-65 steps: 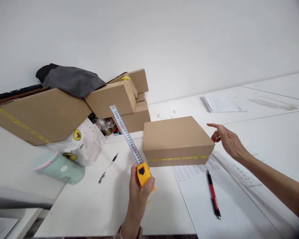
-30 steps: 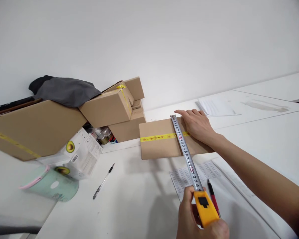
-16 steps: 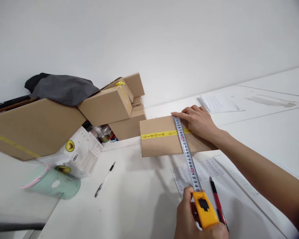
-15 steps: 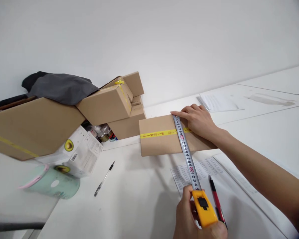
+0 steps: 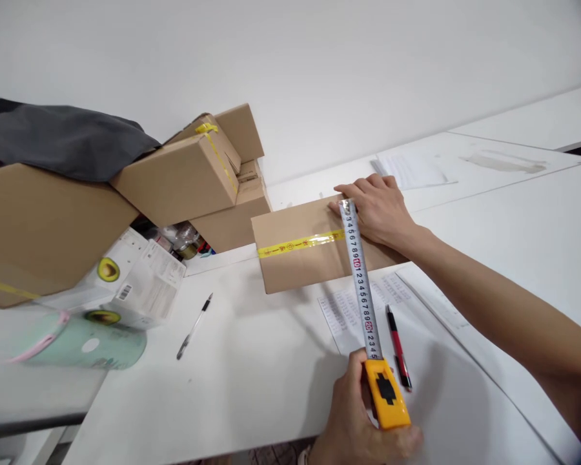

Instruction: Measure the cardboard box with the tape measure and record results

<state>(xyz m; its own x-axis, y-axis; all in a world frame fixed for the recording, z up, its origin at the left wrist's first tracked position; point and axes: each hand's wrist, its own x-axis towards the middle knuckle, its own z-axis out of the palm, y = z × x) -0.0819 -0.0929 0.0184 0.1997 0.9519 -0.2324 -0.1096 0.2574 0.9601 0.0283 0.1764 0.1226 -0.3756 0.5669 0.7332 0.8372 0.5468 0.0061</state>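
A flat brown cardboard box [image 5: 300, 268] with a strip of yellow printed tape lies tilted at the middle of the white table. My right hand [image 5: 380, 203] is bent over its far edge, gripping it, with a fingertip by the hooked end of a steel measuring blade. That blade crosses the box and comes down over its near edge to a yellow tape measure [image 5: 390, 394]. Below, my left hand [image 5: 353, 413] is closed around the tape measure's case. How firmly the right fingertip touches the hook is hard to tell.
On printed paper [image 5: 343, 316] lies a red-and-black pen [image 5: 399, 349]. Further left are a clear pen [image 5: 194, 326], a green cylindrical container [image 5: 97, 343], a white avocado-print box [image 5: 145, 278] and stacked cardboard boxes [image 5: 184, 181] under dark cloth [image 5: 72, 142]. More papers [image 5: 416, 169] lie at the back.
The view has shifted, so most things sit higher and further left. The blade's hooked end now shows from under my right index finger, which has moved off it. The blade stands more upright.
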